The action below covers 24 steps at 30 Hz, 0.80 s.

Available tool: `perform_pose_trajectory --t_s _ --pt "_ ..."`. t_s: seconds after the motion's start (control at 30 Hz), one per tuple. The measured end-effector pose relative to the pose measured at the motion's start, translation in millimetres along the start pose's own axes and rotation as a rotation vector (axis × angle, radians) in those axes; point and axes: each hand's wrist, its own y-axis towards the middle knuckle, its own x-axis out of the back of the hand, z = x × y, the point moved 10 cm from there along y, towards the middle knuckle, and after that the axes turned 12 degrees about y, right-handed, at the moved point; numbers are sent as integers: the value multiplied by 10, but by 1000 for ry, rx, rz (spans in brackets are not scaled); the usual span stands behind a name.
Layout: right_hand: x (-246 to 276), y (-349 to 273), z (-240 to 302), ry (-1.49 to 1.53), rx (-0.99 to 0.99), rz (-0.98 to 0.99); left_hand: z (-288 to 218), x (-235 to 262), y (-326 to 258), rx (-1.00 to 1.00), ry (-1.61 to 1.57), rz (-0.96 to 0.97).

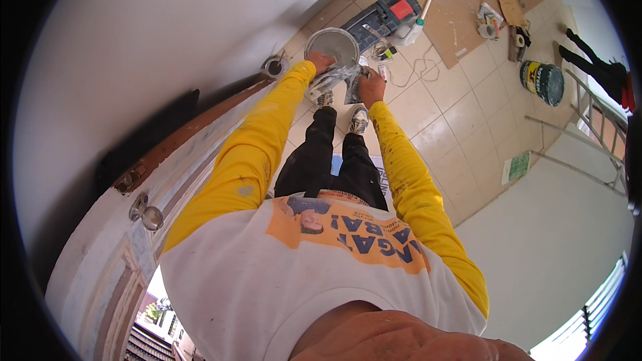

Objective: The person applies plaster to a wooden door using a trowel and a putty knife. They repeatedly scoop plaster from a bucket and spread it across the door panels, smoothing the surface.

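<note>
A pail with greyish contents stands in front of my feet, its near side streaked with white paste. My left hand is closed at its near rim; the fingertips are partly hidden. Right of the pail, my right hand is closed around a flat, dark, broad-bladed tool that looks like a putty knife. The blade hangs beside the smeared pail wall; I cannot tell whether they touch.
Behind the pail lie a dark toolbox and a white jug. A paint bucket and metal ladder stand right. Cardboard covers far tiles. A door with a knob is at my left. Another person's dark-clothed legs show far right.
</note>
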Motion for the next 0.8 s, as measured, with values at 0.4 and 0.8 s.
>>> perform_pose_trajectory --t_s 0.4,0.8 --pt "118 44 -191 -98 10 -42 409 -127 -613 62 -685 -83" --pt "52 163 80 -143 79 78 9 596 -1533 -81 -445 -200"
